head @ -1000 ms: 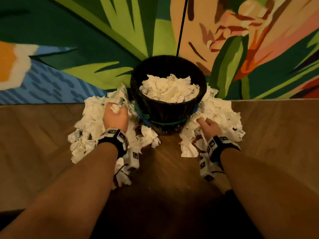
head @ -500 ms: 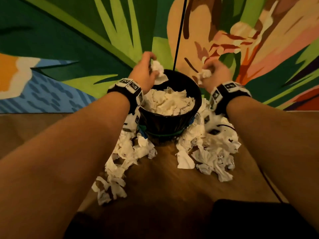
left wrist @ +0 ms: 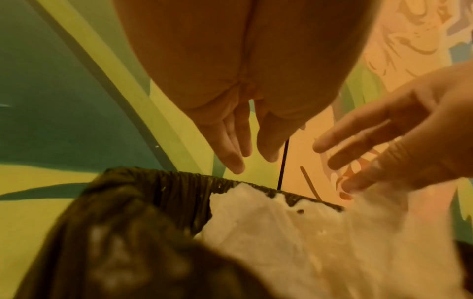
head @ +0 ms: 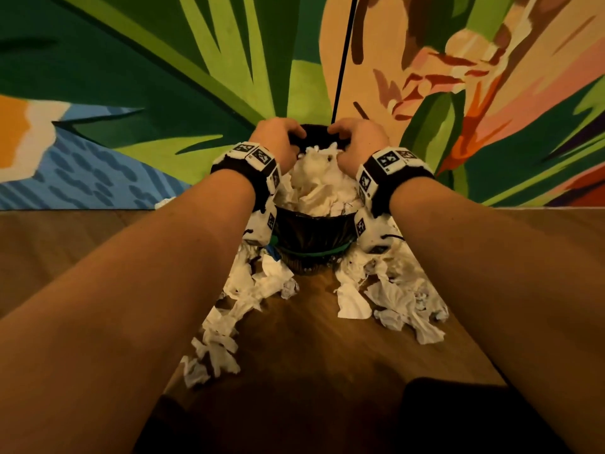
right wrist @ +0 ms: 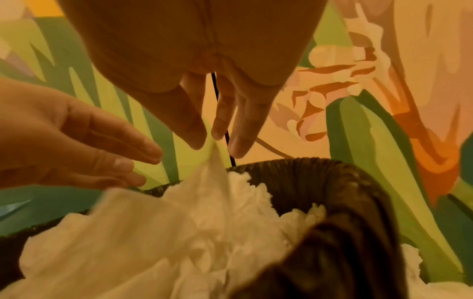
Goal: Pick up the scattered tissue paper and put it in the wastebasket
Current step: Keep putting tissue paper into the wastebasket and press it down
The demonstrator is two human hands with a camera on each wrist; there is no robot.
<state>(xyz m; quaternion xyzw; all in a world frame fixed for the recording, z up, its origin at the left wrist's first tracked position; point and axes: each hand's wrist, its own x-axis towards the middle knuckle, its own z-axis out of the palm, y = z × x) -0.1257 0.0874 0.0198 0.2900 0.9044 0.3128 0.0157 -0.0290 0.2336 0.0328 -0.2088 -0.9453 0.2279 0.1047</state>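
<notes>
Tissue paper on floor: crumpled white pieces lie in two loose heaps on the wooden floor (head: 311, 339), on the near side of the wastebasket. One heap (head: 229, 319) trails away from the basket's left side toward the viewer; the other (head: 393, 299) spreads from its right side.
Forearms: two bare forearms reach from the viewer toward the wastebasket, one on each side, each wearing a black wrist band with black-and-white square markers.
Wastebasket: a round dark basket (head: 311, 234) with a black liner stands on the floor against the painted wall, between the two heaps. A green band circles its lower part.
Tissue paper in basket: a mound of white tissue (head: 314, 185) fills the basket and rises above its rim.
Left hand: the left hand (head: 278, 139) hovers over the far left part of the basket's mouth. The wrist view shows its fingers (left wrist: 230, 141) straight and relaxed, pointing down, holding nothing.
Right hand: the right hand (head: 357, 139) hovers over the far right part of the mouth, close beside the left. Its fingers (right wrist: 240, 129) are loosely extended; a thin point of tissue reaches up to the fingertips, and whether it is pinched cannot be told.
Wall: behind the basket, a mural (head: 163, 93) of green leaves, blue and orange shapes, with a thin black line running up from the basket.
</notes>
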